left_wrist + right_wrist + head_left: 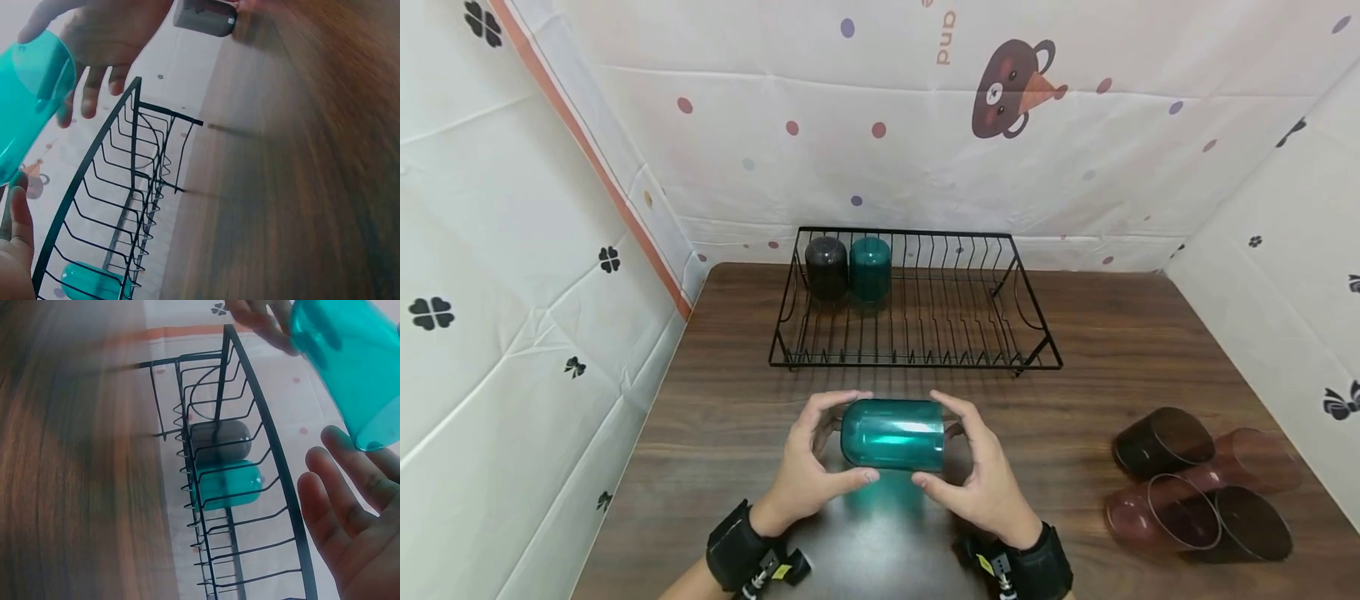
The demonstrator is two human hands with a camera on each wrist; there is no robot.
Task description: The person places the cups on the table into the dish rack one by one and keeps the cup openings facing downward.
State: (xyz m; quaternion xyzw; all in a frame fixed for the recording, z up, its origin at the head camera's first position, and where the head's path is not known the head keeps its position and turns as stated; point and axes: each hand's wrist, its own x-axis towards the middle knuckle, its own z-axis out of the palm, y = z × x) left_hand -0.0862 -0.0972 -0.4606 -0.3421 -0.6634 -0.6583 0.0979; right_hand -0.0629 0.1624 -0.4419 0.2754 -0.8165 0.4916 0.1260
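Note:
A teal translucent cup (891, 433) lies on its side in the air just above the wooden table (1075, 333), rounded base to the left. My left hand (831, 442) grips the base end, thumb below and fingers above. My right hand (961, 448) holds the open end the same way. The left wrist view shows the cup (31, 94) with my thumb (15, 244) under it. From the right wrist, the cup (353, 369) sits above my fingers (350, 506).
A black wire dish rack (925, 365) stands behind the hands. In its back left corner a dark cup (826, 267) and a teal cup (870, 267) stand upside down. Several brown and dark cups (1195, 483) lie on their sides at the right. Patterned sheets wall the table.

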